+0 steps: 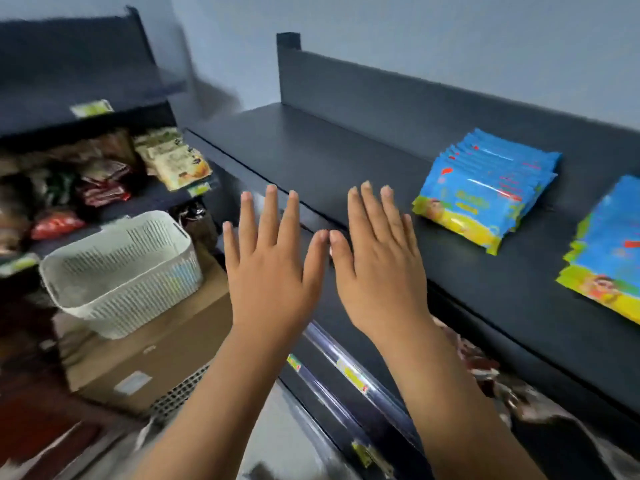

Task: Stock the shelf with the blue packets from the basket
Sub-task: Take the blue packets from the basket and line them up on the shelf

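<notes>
Fingers point(268, 216) straight and fanned apart on both hands, clamped on nothing; two thumb tips almost meeting. Flat, backs up, side by side over the front edge of the shelf point(311, 150): left hand point(273, 271) and right hand point(381, 268).

One shelf: dark matt board with a raised back panel. Left of the shelf, one rack point(86, 81), dark too, crammed with snack bags point(104, 188) in red, green and cream, too smeared to count or read. Below the shelf's left end, one brown box point(162, 344) with one pale label point(133, 382), print illegible. On top of that box, one white slotted basket point(121, 271), well apart from the shelf board; contents lost in blur, only a faint blue tint through its wall.

Two stacks of blue packets point(478, 206), both on the right half of the shelf: first stack point(485, 188) close to the back panel, just right of the right hand and not touching it; second stack point(609, 251) farther right, nearer the front edge, cut by the frame. Many packets per stack, edges too tight for a count. Same design on each: blue upper part, yellow-green lower band, cartoon figure, red marks; brand name blurred past reading.

Under the shelf's front edge, clear rails point(322, 341) with three yellow tags point(351, 374), figures unreadable. Three greenish tags point(91, 108) on the rack, likewise unreadable.
</notes>
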The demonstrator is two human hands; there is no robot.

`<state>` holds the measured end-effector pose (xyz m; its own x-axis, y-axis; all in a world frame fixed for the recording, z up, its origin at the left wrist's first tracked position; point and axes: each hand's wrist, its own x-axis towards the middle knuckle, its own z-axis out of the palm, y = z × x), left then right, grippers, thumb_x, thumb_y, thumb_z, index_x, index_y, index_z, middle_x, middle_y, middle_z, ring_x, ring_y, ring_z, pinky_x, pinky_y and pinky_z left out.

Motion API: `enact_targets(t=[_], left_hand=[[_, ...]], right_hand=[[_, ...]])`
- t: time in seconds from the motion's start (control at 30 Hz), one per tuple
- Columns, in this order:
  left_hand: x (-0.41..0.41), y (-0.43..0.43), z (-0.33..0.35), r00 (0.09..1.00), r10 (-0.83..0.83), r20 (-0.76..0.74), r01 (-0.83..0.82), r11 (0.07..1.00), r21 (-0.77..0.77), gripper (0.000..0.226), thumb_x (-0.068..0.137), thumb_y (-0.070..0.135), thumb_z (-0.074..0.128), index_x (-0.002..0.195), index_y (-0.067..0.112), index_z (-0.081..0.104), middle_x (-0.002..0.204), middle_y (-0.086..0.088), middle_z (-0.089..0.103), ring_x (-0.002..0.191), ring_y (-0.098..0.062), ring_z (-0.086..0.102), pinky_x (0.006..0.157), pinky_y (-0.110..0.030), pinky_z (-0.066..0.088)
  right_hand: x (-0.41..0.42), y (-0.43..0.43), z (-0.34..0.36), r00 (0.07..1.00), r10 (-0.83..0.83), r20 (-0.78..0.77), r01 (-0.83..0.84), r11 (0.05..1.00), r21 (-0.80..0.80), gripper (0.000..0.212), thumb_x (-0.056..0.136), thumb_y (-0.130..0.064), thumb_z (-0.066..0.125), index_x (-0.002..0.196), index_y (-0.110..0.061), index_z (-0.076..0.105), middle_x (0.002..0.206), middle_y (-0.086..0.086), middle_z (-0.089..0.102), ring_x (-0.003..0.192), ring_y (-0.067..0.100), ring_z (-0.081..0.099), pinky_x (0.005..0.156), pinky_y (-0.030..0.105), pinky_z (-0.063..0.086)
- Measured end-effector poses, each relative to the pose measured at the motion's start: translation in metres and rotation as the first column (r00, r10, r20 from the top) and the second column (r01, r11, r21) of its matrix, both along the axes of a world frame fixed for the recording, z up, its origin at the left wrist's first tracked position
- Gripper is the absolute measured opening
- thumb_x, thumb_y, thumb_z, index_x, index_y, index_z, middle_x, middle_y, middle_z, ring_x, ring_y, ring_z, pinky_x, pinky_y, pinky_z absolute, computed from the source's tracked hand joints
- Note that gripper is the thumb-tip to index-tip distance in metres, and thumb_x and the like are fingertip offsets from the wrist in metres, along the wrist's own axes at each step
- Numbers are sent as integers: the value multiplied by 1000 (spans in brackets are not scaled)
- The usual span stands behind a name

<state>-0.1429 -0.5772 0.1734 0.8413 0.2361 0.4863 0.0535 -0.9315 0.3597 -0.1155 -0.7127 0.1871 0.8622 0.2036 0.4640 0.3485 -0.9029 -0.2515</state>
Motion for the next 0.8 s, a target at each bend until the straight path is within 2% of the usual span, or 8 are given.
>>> enact_targets(t=[0.1,0.23,0.3,0.43,0.67,0.8], left_hand=[[11,70,-10,998,65,-27,-66,997,-32,72,102,66,16,162,28,24,173,4,10,159,-19,-7,128,-51,4],[23,156,-30,984,166,-66,-169,984,-55,78,99,66,8,162,24,27,172,2,12,159,-21,-5,129,-46,3],[27,195,-42,972,214,-98,-223,971,-89,79,99,66,8,162,23,28,172,1,13,160,-23,-3,129,-47,3],[35,261,-69,933,319,-167,-340,934,-114,76,100,63,13,161,21,31,172,0,15,160,-22,-2,129,-48,4],[89,344,-107,866,427,-261,-474,867,-155,73,102,62,18,161,21,31,172,-1,14,159,-22,-6,129,-44,1],[136,393,-133,805,469,-364,-548,822,-155,75,101,62,16,160,20,31,172,-2,14,159,-23,-5,129,-42,1]], right_hand=[[25,73,-10,996,84,-32,-84,996,-7,73,102,-55,6,164,-18,19,173,-1,11,160,17,-2,128,44,5],[55,170,-30,979,203,-35,-203,979,-8,71,103,-51,13,162,-15,26,172,3,17,160,21,5,128,48,13],[66,213,-42,962,267,-64,-270,962,-37,71,103,-51,11,163,-15,23,173,3,12,160,21,0,128,48,11],[88,285,-61,908,387,-160,-401,913,-70,72,102,-53,5,165,-18,12,173,-1,1,159,16,-10,129,43,3],[164,386,-105,819,515,-254,-546,835,-67,76,99,-54,4,164,-16,18,173,0,6,160,17,-4,128,40,2],[224,435,-141,724,585,-365,-640,767,-41,82,96,-61,-3,165,-21,12,173,-4,1,159,15,-10,130,41,1]])
